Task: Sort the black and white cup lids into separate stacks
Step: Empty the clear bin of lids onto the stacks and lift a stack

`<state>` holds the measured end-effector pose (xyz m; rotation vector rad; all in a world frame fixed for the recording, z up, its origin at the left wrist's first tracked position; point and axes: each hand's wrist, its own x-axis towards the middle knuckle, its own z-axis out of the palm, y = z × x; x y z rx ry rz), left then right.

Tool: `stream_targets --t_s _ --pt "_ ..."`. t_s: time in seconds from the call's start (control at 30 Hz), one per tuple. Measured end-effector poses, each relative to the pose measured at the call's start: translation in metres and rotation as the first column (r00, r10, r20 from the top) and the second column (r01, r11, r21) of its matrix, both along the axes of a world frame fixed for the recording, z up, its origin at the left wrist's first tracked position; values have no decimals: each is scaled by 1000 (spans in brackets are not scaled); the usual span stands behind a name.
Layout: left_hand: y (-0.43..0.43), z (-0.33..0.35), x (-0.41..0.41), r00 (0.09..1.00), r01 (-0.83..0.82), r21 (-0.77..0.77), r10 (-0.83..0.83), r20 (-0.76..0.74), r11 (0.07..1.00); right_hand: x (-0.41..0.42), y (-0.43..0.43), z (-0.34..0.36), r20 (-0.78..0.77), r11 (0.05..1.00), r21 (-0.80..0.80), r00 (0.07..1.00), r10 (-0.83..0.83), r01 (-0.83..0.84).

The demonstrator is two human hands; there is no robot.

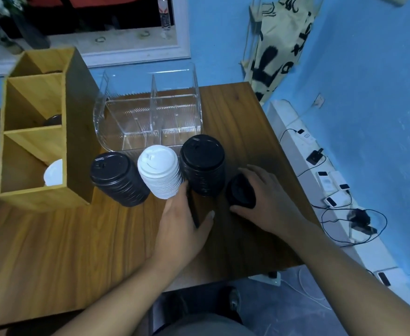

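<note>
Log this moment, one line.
left hand holds black lid | right hand grips short stack | standing: left black stack, white stack, right black stack

The left lid stack [118, 179] and right lid stack [202, 164] are showing black, the middle lid stack [160, 174] white; the table [78, 238] is showing brown wood grain, the wall [368, 93] blue.

You seem to work in a plain room of a home: blue painted walls [368, 69], a wooden table [53, 251], a window sill [131, 48] far beyond the fingers [253, 172] of your right hand [269, 200], and to their right a white ledge [293, 122] with chargers [329, 185] and cables [359, 212].
</note>
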<state>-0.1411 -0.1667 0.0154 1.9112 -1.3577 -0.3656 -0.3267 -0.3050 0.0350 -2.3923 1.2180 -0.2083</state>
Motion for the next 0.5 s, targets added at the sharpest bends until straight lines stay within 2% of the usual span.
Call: stream_targets --t_s 0.07,0.13,0.23,0.3,0.37,0.5 --pt "-2 1 -2 1000 -15 10 15 5 1000 0 2 -4 63 1000 -6 998 -8 9" --pt "-4 1 -3 1000 -16 10 16 4 1000 -6 0 1 192 999 26 980 -47 43" --pt "-6 -1 -2 1000 -12 13 12 2 1000 -8 -10 34 467 996 24 880 -83 81" --pt "-7 -2 -1 1000 -20 13 20 3 1000 5 -16 61 570 997 -67 822 17 26" --pt "-8 -5 -1 1000 -19 5 18 15 1000 30 -19 80 569 986 -140 808 156 -92" --pt "-8 -11 1 1000 -5 8 5 25 1000 74 -20 78 367 954 -144 881 298 -262"
